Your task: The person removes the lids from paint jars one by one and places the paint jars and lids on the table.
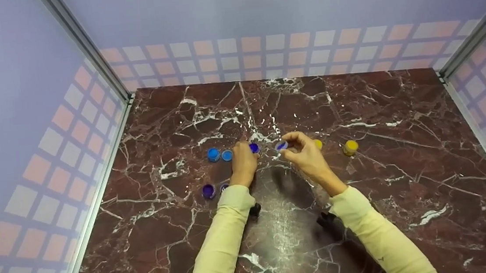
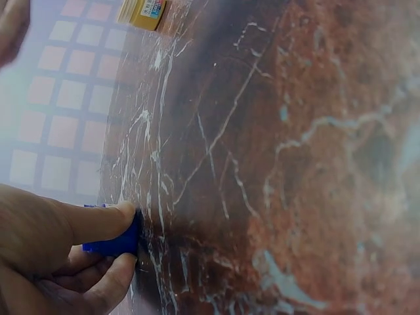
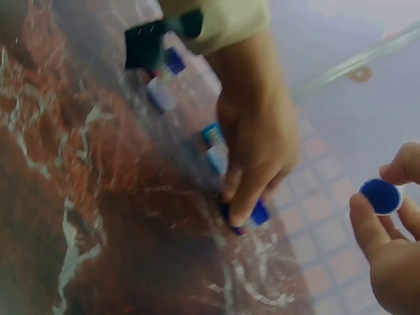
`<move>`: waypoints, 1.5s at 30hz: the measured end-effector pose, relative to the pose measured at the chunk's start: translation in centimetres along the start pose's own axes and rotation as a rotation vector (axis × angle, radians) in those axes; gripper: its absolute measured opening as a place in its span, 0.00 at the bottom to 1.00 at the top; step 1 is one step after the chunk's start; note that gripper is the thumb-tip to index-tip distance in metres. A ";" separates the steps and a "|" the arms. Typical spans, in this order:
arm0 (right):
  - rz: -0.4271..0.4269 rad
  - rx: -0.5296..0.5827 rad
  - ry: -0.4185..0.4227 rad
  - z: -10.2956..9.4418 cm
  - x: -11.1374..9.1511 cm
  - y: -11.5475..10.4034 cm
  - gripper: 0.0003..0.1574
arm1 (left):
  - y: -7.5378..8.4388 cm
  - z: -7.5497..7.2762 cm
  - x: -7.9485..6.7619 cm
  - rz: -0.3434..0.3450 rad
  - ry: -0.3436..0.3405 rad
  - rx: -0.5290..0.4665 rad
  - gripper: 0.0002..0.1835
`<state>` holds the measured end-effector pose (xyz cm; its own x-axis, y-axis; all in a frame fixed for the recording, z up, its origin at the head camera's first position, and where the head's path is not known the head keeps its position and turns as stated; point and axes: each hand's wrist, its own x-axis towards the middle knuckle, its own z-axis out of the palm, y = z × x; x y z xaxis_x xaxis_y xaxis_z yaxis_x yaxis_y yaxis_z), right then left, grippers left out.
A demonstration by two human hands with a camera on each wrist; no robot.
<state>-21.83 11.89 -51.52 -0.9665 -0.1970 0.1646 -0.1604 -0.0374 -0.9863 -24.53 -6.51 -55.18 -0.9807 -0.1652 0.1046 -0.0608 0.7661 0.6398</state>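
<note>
In the head view my left hand (image 1: 244, 160) holds a small dark blue paint jar (image 1: 254, 148) against the table. The left wrist view shows its thumb and fingers pinching the jar (image 2: 113, 237) at the sides. My right hand (image 1: 308, 157) is raised a little to the right, pinching a round lid (image 1: 281, 146) between thumb and fingers. The lid's blue-stained inside (image 3: 380, 196) faces the right wrist camera. Left of my left hand are a light blue paint jar (image 1: 213, 155) and a light blue lid (image 1: 227, 156).
Nearer me stands an uncovered purple paint jar (image 1: 208, 191), with a lid (image 1: 224, 188) partly hidden by my left wrist. A yellow jar (image 1: 351, 147) stands to the right; another yellow item (image 1: 318, 144) shows behind my right hand. Patterned panels (image 1: 262, 55) border the marble-look table (image 1: 408, 210).
</note>
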 end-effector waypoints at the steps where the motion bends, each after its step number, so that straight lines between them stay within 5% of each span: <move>1: 0.011 0.017 -0.001 0.0 0.2 0.4 0.23 | 0.0 0.0 0.0 0.001 0.001 0.004 0.13; 8: 0.041 -0.060 -0.054 -0.2 1.1 2.3 0.32 | -0.1 0.2 0.0 0.022 0.015 0.018 0.12; 31: 0.000 -0.645 -0.143 1.7 4.4 5.3 0.23 | -0.3 0.4 0.1 0.011 0.018 0.031 0.14; 45: -0.075 -0.654 -0.242 2.3 5.8 6.5 0.19 | -0.3 0.2 0.1 0.001 0.017 0.068 0.15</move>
<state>-27.99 8.23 -56.99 -0.8884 -0.4326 0.1533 -0.3858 0.5229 -0.7601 -24.64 -6.58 -55.52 -0.9775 -0.1746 0.1185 -0.0730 0.8067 0.5865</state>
